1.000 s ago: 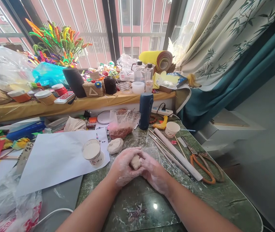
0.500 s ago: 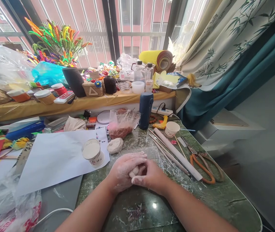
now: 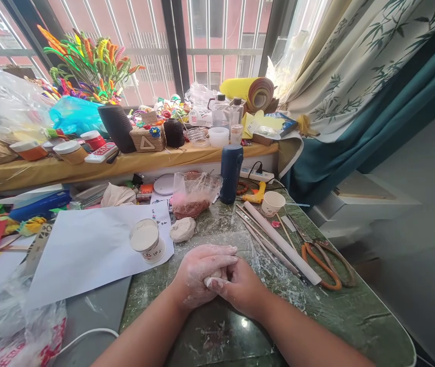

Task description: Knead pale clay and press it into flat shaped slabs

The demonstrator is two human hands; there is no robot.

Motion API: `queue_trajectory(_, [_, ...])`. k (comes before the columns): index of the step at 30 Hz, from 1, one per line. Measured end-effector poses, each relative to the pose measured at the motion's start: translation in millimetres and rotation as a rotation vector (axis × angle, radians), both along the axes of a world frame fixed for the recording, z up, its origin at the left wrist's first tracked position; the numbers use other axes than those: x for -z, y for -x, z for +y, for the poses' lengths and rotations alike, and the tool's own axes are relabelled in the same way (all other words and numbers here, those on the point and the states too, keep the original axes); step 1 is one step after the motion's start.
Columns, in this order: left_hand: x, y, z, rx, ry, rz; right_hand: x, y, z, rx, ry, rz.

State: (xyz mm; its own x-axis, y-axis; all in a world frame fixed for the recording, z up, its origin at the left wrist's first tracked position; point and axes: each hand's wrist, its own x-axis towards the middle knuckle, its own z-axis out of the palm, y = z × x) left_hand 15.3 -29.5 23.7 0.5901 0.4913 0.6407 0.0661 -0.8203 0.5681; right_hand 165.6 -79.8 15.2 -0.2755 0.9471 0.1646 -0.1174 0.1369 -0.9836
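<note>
The pale lump [image 3: 213, 276] sits cupped at three o'clock from the left hand [image 3: 197, 272], nine from the right hand [image 3: 246, 289], neither nearer. Fingers [image 3: 217, 250] wrap closely around it, hiding any long axis.

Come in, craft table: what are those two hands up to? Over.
Left hand and right hand clasped around a pale clay-like lump, mostly hidden. Flattened white lump just beyond, apart. Orange-handled scissors off right, not in the way.
</note>
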Motion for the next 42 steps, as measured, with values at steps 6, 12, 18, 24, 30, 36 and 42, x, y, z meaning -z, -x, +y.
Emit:
queue_trajectory(6, [3.4, -3.9, -0.3, 0.035, -0.015, -0.024, 0.7, -3.6, 0.8, 0.004, -0.032, -0.059])
queue_trajectory(12, [-0.5, -3.9, -2.3, -0.105, 0.120, -0.029, 6.2, -2.2, 8.6, 0.040, 0.076, 0.005])
queue_trajectory(18, [-2.5, 1.4, -1.4, -0.347, 0.283, -0.068, 11.3, -9.8, 20.0, 0.200, 0.340, 0.310])
queue_trajectory(24, [-2.0, -1.6, 3.4, -0.454, 0.345, 0.039, 11.5, -3.9, 18.2, 0.089, 0.329, 0.378])
queue_trajectory(30, [-4.5, 4.5, 5.5, -0.416, 0.273, -0.034, 9.4, 2.2, 11.5, 0.033, 0.294, 0.269])
queue_trajectory(36, [-1.1, -1.4, 2.8, -0.077, 0.188, 0.055, 5.7, 0.0, 5.7, -0.037, 0.358, 0.102])
queue_trajectory(42, [4.5, -3.8, 2.5, 0.077, 0.359, 0.226, 3.6, -0.7, 3.7, -0.060, 0.440, -0.024])
